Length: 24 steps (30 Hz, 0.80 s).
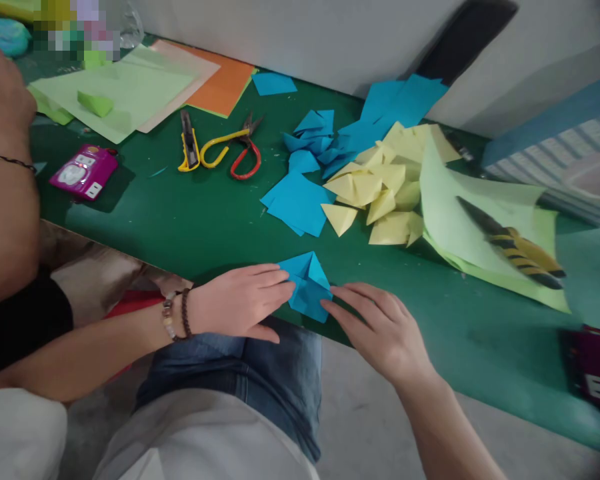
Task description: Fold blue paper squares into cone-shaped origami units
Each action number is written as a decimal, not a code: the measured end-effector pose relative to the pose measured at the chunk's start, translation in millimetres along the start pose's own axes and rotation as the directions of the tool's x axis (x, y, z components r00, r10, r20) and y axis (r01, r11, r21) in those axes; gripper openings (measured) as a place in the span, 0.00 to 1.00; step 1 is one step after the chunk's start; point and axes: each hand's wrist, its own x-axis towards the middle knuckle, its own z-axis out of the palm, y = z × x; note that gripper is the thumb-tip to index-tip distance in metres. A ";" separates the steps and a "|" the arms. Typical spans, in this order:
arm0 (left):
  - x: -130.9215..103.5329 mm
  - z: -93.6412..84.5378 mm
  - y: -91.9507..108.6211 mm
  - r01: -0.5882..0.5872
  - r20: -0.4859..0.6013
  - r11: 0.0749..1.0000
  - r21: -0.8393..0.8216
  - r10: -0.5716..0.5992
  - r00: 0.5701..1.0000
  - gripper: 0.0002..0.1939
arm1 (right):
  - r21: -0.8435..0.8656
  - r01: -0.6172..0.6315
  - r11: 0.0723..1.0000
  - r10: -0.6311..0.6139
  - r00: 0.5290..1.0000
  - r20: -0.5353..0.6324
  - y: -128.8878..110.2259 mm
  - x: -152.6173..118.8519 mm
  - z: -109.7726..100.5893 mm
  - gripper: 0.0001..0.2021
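So the green tabletop (180, 220) looks smooth with a soft, slightly patchy sheen. The blue square sheets (300, 200) and folded yellow pieces (357, 189) are plain matt paper, crisp at the creases. Scissors (251, 145) have dark metal blades and smooth plastic-looking handles, one yellow, one red. That purple gadget (85, 172) is glossy plastic, and the jeans (230, 367) are matt, woven denim.

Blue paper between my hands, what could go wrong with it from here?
The blue paper lies by the near edge of the green table, so it might slide off if the left hand or right hand bumps it. Its creases could also shift under the fingertips. Farther back, the scissors lie open and might nick a reaching hand.
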 end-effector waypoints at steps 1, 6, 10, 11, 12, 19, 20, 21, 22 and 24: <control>-0.2 2.7 1.3 -0.003 -0.023 1.000 -0.010 0.003 1.000 0.32 | 0.005 0.016 1.000 -0.016 1.000 0.007 1.6 0.0 0.0 0.10; -0.6 9.6 -0.8 -0.032 -0.076 0.999 -0.043 0.029 0.997 0.26 | 0.068 0.048 0.997 -0.052 0.997 0.063 10.8 3.6 0.3 0.09; 2.4 10.0 -1.9 -0.029 -0.071 0.998 -0.054 0.025 0.997 0.23 | 0.099 0.079 0.992 -0.085 0.995 0.056 16.8 4.5 -0.2 0.10; 3.2 10.1 -1.9 -0.032 -0.069 0.998 -0.060 0.028 0.997 0.23 | 0.098 0.090 0.991 -0.096 0.994 0.056 17.8 4.0 -0.4 0.10; 3.9 10.4 -1.9 -0.036 -0.070 0.997 -0.068 0.032 0.997 0.22 | 0.103 0.098 0.990 -0.105 0.993 0.056 18.5 3.5 -0.3 0.10; 4.4 13.0 -3.4 -0.042 -0.063 0.991 -0.126 0.034 0.997 0.21 | 0.320 -0.041 0.947 0.043 0.999 0.001 17.8 12.7 8.2 0.09; 4.2 13.0 -3.7 -0.040 -0.062 0.990 -0.134 0.032 0.998 0.20 | 0.337 -0.081 0.938 0.085 0.996 0.004 17.0 15.9 10.2 0.10; 4.1 12.9 -4.0 -0.037 -0.061 0.989 -0.145 0.028 0.998 0.20 | 0.344 -0.121 0.931 0.125 0.992 0.010 16.1 19.0 12.0 0.10; 4.0 12.6 -4.3 -0.034 -0.063 0.987 -0.158 0.025 0.998 0.20 | 0.346 -0.163 0.924 0.166 0.986 0.022 15.1 21.9 13.5 0.09; 4.4 11.2 -4.9 -0.025 -0.057 0.982 -0.187 0.014 0.998 0.22 | 0.347 -0.247 0.905 0.241 0.969 0.061 13.2 26.4 15.5 0.08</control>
